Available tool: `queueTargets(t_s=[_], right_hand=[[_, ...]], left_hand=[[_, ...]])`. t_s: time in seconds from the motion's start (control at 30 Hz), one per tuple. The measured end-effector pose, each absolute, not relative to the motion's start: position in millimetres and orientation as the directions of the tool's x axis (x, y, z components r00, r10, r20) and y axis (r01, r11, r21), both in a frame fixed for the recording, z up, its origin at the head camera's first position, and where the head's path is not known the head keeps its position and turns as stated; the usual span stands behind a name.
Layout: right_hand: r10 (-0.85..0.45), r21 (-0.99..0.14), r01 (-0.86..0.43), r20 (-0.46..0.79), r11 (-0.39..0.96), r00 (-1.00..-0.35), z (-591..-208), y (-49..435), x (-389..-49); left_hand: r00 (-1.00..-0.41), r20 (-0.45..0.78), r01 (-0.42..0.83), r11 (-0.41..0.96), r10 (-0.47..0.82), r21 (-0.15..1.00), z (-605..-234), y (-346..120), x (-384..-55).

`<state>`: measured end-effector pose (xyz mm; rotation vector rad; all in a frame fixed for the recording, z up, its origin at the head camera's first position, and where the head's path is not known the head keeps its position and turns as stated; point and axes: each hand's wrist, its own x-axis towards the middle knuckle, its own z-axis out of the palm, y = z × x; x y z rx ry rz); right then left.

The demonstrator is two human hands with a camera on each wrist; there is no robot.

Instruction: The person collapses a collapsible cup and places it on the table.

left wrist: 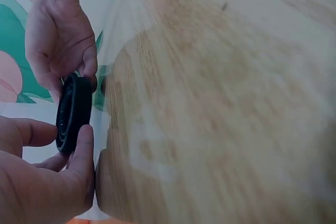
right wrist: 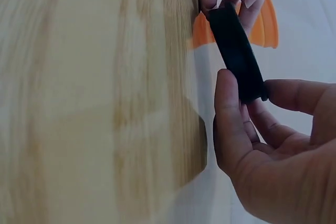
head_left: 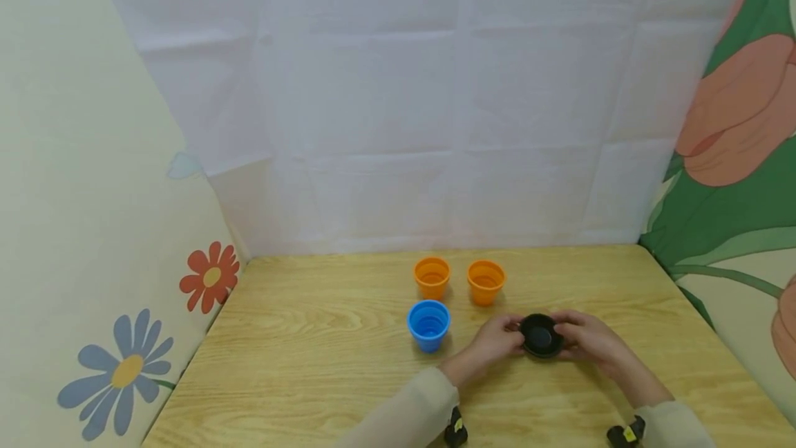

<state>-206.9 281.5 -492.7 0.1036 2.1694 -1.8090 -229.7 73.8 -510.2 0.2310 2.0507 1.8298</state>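
Both hands hold a black collapsible cup [head_left: 542,336], folded down to a flat disc, just above the table. My left hand [head_left: 497,343] pinches its left edge between thumb and fingers. On the opposite edge, my right hand [head_left: 589,339] pinches it the same way. In the left wrist view the flat black cup [left wrist: 74,113] is seen edge-on, raised off the wood. The right wrist view shows its dark side wall [right wrist: 237,53] between the two hands. A blue cup [head_left: 429,325], expanded and upright, stands to the left of my left hand.
Two orange cups [head_left: 432,278] [head_left: 486,282] stand upright behind the blue one. The wooden table [head_left: 298,344] ends at a white cloth [head_left: 385,102] at the back. Floral panels [head_left: 127,370] [head_left: 734,109] flank the table on both sides.
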Motion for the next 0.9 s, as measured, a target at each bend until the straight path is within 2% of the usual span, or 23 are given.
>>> queueTargets(t_s=[0.3, 0.57, 0.73, 0.9], right_hand=[[-0.13, -0.934, 0.24, -0.281, 0.263, -0.951, -490.7, 283.5, -207.6], [-0.074, -0.905, 0.246, -0.288, 0.348, -0.955, -486.7, 282.7, -209.9], [-0.047, -0.878, 0.225, -0.269, 0.422, -0.962, -482.3, 282.0, -211.9], [-0.03, -0.836, 0.137, -0.18, 0.531, -0.983, -473.9, 277.8, -211.9]], left_hand=[[-0.92, -0.219, -0.157, 0.206, 0.325, 0.966, -505.2, 82.0, -230.3], [-0.91, -0.236, -0.145, 0.272, 0.342, 0.951, -499.5, 76.2, -228.1], [-0.909, -0.182, -0.044, 0.349, 0.374, 0.936, -498.5, 70.0, -226.8], [-0.887, -0.068, 0.195, 0.504, 0.457, 0.842, -486.7, 60.3, -222.5]])
